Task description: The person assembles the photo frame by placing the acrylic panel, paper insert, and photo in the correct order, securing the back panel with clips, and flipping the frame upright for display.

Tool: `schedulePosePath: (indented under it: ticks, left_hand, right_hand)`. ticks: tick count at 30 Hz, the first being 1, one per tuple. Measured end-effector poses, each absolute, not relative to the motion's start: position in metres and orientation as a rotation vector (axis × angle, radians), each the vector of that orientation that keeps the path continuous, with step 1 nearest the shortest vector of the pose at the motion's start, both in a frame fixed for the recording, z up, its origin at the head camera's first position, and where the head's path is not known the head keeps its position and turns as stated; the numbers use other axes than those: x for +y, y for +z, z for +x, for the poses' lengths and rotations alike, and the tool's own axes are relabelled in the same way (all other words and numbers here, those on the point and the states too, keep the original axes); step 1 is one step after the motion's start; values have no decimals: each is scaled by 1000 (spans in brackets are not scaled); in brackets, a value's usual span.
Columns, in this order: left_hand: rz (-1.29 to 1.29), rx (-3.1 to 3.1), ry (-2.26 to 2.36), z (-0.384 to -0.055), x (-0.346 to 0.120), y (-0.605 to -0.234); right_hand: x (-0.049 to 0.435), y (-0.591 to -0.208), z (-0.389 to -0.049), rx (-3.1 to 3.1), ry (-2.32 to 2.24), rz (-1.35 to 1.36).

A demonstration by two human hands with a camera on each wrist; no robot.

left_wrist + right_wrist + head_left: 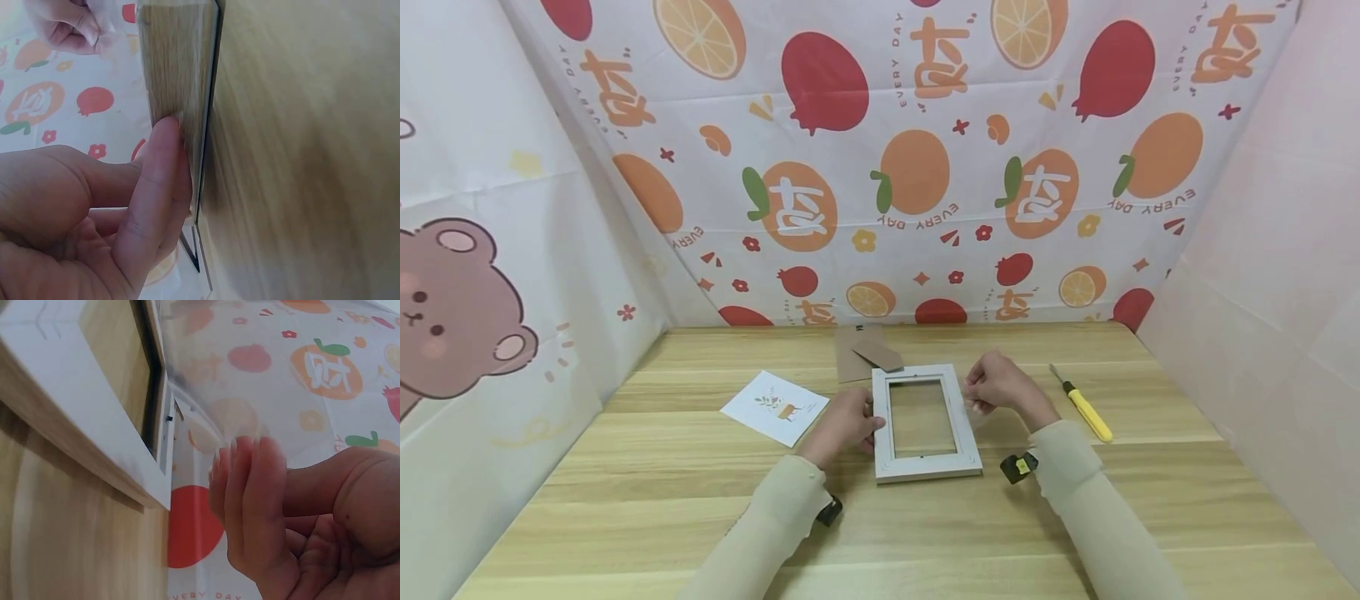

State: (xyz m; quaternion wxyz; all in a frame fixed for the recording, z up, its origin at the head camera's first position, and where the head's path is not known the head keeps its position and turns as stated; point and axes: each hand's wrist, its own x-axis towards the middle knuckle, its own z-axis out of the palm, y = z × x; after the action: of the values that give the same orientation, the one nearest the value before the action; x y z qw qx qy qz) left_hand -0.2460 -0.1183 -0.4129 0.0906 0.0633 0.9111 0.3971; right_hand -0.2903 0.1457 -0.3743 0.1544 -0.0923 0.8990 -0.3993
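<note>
A white picture frame (883, 429) lies flat on the wooden table, with wood grain showing through its opening. My left hand (847, 421) grips the frame's left side, fingers against its wood-grained outer edge (178, 62) in the left wrist view. Just off the right side of the frame is my right hand (1000, 385), its thumb and fingertips pinching a clear plastic sheet (215, 387). Through this see-through sheet the printed cloth looks hazy in the right wrist view. The sheet's far part runs behind the frame there.
A white card with a plant drawing (786, 410) lies left of the frame. Behind the frame is a brown cardboard backing (850, 364) with a folded flap (880, 357). To the right lies a yellow-handled screwdriver (1088, 414). Printed cloth (850, 283) stands along the table's back edge.
</note>
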Motion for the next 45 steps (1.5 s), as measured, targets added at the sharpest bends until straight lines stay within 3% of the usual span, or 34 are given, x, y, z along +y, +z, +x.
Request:
schedulePosePath:
  ticks: [30,45]
  left_hand:
    - [202,2688,1133,-251,-122,-408]
    - [192,2698,1117,-251,-120,-406]
  right_hand:
    - [121,-395,-286,2479,-1294,-212]
    - [119,-399,-283,2633,-1080,-237]
